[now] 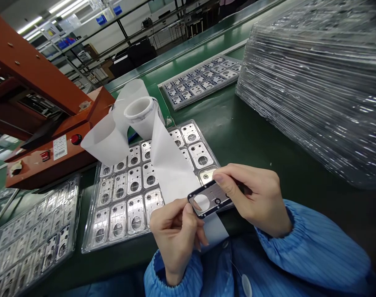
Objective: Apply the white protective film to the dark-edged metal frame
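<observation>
A flat metal plate (210,197) with a dark rim, a large round hole and a small ring is held up between both hands. My left hand (177,231) pinches its left end between thumb and fingers. At the other end, my right hand (252,194) grips the plate's right corner, with the fingertips hiding that corner. Beneath and behind the plate, a white film strip (172,165) runs down from a white roll (141,113). The strip lies across a clear tray (90,231) that holds several silver plates in rows.
An orange machine (52,156) with a red button stands at the left. Another tray of plates (33,231) is at the lower left, and one with dark-edged plates (203,78) lies at the back. A tall stack of clear trays (311,90) fills the right side of the green table (252,136).
</observation>
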`<action>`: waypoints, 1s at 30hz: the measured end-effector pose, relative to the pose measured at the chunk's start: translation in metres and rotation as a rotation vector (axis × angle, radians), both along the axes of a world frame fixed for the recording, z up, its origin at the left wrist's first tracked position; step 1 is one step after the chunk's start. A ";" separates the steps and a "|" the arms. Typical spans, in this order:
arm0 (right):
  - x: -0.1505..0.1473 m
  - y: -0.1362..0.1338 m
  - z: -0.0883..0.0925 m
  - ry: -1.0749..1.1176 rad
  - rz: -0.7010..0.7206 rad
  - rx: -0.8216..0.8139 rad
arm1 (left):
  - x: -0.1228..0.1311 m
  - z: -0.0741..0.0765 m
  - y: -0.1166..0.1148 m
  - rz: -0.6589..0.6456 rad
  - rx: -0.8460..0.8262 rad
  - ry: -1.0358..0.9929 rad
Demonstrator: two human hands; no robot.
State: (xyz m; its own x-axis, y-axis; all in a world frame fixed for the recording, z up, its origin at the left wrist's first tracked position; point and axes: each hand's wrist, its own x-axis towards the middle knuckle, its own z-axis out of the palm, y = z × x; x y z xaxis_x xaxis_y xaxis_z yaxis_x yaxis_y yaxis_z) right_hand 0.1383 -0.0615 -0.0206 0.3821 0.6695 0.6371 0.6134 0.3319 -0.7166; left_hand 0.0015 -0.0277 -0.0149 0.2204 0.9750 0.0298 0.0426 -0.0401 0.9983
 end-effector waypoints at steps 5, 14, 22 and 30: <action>0.001 0.000 -0.004 0.014 -0.003 -0.001 | -0.001 -0.003 0.001 -0.057 -0.030 -0.079; 0.001 0.000 -0.001 0.005 -0.010 0.013 | 0.001 -0.003 0.000 -0.037 -0.011 -0.114; 0.000 -0.002 -0.002 0.009 -0.013 0.021 | 0.002 -0.002 0.001 -0.032 -0.016 -0.061; 0.000 -0.002 -0.002 0.025 -0.010 0.004 | 0.001 -0.003 0.001 -0.042 -0.003 -0.044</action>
